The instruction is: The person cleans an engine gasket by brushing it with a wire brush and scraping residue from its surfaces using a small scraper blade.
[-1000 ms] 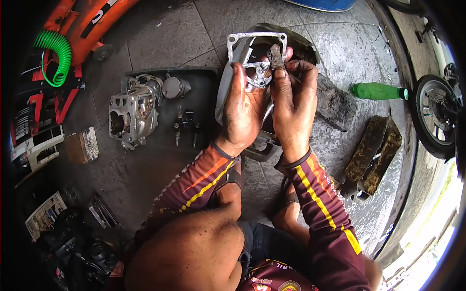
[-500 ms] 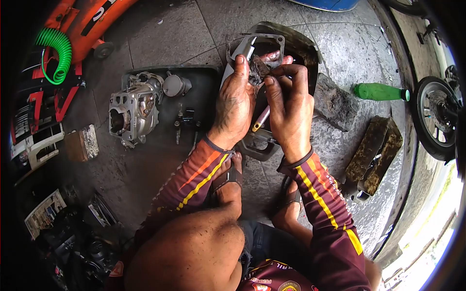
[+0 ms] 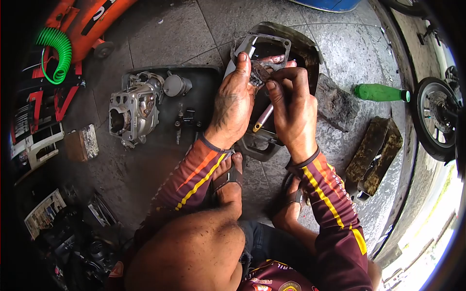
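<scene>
My left hand point(image 3: 233, 102) grips a grey metal engine part with a flat, holed flange point(image 3: 287, 44), its thumb upright along the near side. Fingers of the left hand show through the opening. My right hand point(image 3: 294, 106) is closed in a pinch on a small flat brown piece point(image 3: 260, 72), which touches the engine part; its exact kind is unclear. Both hands are above a dark tray point(image 3: 310, 39). A slim tool with a pinkish handle and yellow holed end point(image 3: 262, 119) slants below the right thumb, its other end hidden.
At left, an engine cylinder head point(image 3: 136, 109), a piston point(image 3: 175, 86) and small parts lie by a second dark tray point(image 3: 206, 72). To the right are a dirty grey rag point(image 3: 336, 103), a green bottle point(image 3: 381, 92), a grimy box point(image 3: 374, 157) and a wheel point(image 3: 435, 119).
The engine part has shifted slightly right and tilted in my left hand. My right hand has moved a little right, and the brown piece sits at a different angle.
</scene>
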`<move>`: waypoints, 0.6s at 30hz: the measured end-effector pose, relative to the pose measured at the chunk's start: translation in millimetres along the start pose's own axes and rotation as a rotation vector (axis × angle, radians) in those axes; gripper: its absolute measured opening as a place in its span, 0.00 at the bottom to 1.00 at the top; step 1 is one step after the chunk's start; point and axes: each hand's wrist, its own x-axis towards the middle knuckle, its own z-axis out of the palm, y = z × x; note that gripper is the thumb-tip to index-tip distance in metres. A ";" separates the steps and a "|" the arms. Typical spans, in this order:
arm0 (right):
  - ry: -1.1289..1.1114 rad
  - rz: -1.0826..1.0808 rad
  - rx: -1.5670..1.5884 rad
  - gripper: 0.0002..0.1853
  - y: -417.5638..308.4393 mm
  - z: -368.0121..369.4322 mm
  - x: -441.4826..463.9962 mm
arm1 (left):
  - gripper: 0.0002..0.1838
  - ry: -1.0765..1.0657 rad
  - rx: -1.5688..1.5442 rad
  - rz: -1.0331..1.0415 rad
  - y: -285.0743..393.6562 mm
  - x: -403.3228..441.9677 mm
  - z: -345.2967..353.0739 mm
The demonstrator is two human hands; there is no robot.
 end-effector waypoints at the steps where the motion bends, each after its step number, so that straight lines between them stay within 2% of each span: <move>1: -0.001 0.002 0.001 0.11 -0.3 -0.4 -0.9 | 0.31 0.002 0.000 -0.002 2.0 -0.4 1.4; 4: 0.006 0.106 0.055 0.09 -9.8 -5.0 5.7 | 0.32 -0.030 0.049 0.037 2.2 -3.4 2.0; 5: 0.029 0.147 0.076 0.09 -10.9 -6.7 10.4 | 0.32 0.034 0.059 0.024 -1.2 -2.3 1.7; 7: 0.032 0.064 0.082 0.09 -7.6 -4.4 9.3 | 0.33 0.089 0.072 0.014 1.1 -0.3 2.2; 10: -0.038 0.009 0.040 0.10 -4.6 2.2 -3.5 | 0.35 -0.119 0.004 0.050 4.1 1.2 -0.4; 14: 0.002 -0.024 0.105 0.11 -0.2 9.6 -10.5 | 0.34 -0.095 -0.045 0.060 5.3 2.2 3.4; 16: 0.054 0.127 0.164 0.10 -1.2 6.0 -11.0 | 0.34 -0.075 -0.049 0.082 3.2 4.0 6.6; 17: 0.142 0.197 0.350 0.12 5.1 8.9 -9.5 | 0.34 -0.053 -0.054 0.106 3.0 5.1 7.6; 18: 0.152 0.279 0.408 0.13 0.3 5.0 -4.9 | 0.34 -0.045 0.012 0.090 3.1 4.1 6.8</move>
